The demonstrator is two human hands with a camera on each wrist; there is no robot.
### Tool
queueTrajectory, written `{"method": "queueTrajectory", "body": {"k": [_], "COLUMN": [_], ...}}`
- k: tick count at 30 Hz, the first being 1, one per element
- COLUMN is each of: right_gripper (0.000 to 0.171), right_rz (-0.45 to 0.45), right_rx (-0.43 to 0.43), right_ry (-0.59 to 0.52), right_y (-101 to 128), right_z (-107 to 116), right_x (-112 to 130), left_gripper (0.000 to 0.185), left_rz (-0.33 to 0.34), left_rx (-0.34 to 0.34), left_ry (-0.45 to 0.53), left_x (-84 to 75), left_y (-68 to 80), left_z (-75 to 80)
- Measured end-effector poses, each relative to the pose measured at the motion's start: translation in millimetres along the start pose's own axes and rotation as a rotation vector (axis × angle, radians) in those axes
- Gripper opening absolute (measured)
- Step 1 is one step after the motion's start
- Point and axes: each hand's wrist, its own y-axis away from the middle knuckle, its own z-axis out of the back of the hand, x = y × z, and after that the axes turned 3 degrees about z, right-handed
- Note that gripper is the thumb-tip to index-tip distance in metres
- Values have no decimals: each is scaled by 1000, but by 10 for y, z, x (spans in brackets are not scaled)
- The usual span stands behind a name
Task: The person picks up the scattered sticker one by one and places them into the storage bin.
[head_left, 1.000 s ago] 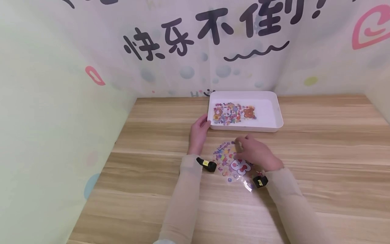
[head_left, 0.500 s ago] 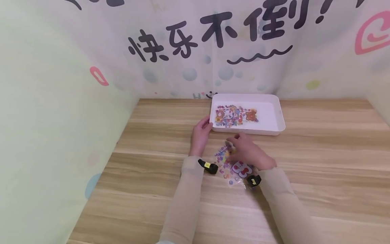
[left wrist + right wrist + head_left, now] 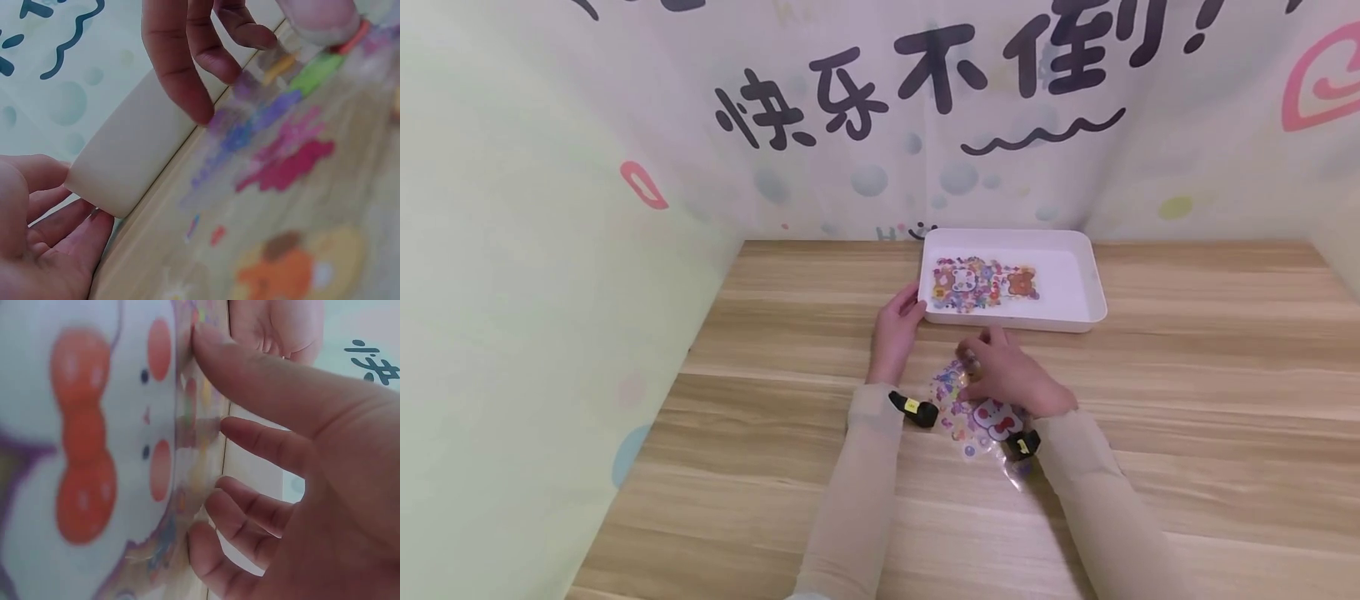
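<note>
A white tray (image 3: 1017, 321) stands at the table's back, against the printed backdrop. My left hand (image 3: 897, 329) holds its front left corner, thumb and fingers around the wall in the left wrist view. In front of the tray lies a clear sticker sheet (image 3: 955, 417) with small colourful prints and a white rabbit with a red bow (image 3: 84, 437). My right hand (image 3: 1015, 375) is over the sheet's far part, thumb and fingers spread apart. The thumb touches the sheet; the fingertips (image 3: 206, 115) are at its far edge. The hand hides part of the sheet in the head view.
Inside the tray, at its left, lie colourful sticker sheets (image 3: 977, 287) with bear prints. A wood-grain table (image 3: 775, 458) spreads around. Printed cloth (image 3: 820, 192) with large dark characters rises behind it, and a pale wall is at the left. Small black cameras (image 3: 917, 411) sit at both wrists.
My right hand has shifted left over the sticker sheet, and the sheet's far end looks distorted near the fingers. The left hand keeps its place at the tray's corner. The head view has shifted slightly.
</note>
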Motion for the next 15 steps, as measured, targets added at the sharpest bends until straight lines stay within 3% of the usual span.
{"method": "queueTrajectory", "body": {"k": [15], "right_gripper": [55], "right_rz": [-17], "right_rx": [-24], "right_ry": [24], "right_y": [-29], "right_z": [3], "right_x": [-33], "left_gripper": [38], "left_rz": [7], "left_rx": [5], "left_ry": [-5], "left_x": [-4], "left_y": [4], "left_z": [6]}}
